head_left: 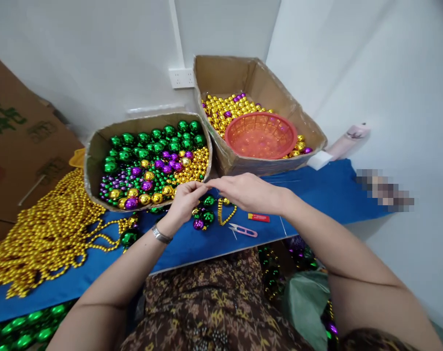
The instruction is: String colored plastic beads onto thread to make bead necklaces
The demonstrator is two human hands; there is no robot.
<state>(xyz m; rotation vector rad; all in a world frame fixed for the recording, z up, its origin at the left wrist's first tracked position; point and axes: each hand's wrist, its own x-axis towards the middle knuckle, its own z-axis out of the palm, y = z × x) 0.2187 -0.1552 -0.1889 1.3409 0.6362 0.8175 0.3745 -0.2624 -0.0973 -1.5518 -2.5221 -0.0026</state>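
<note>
My left hand (184, 202), with a metal band on its wrist, is closed in a pinch. The fingertips of my right hand (248, 192) meet it, its fingers pressed together and stretched leftward. Whatever lies between the fingertips is too small to make out. Just below hangs or lies a cluster of green, purple and gold balls (207, 217); whether it is tied to what I pinch cannot be seen. Beside it is a loop of gold beads (220, 212). Pink-handled thread snips (247, 231) and a red and yellow packet (259, 217) lie under my right hand.
A cardboard box (93, 170) of green, purple and gold balls stands behind my left hand. Right of it, a larger box (265, 168) holds gold balls and a red basket (294, 134). Gold bead strands (49, 234) heap at left on the blue cloth (323, 190). A pink roll (349, 141) leans at right.
</note>
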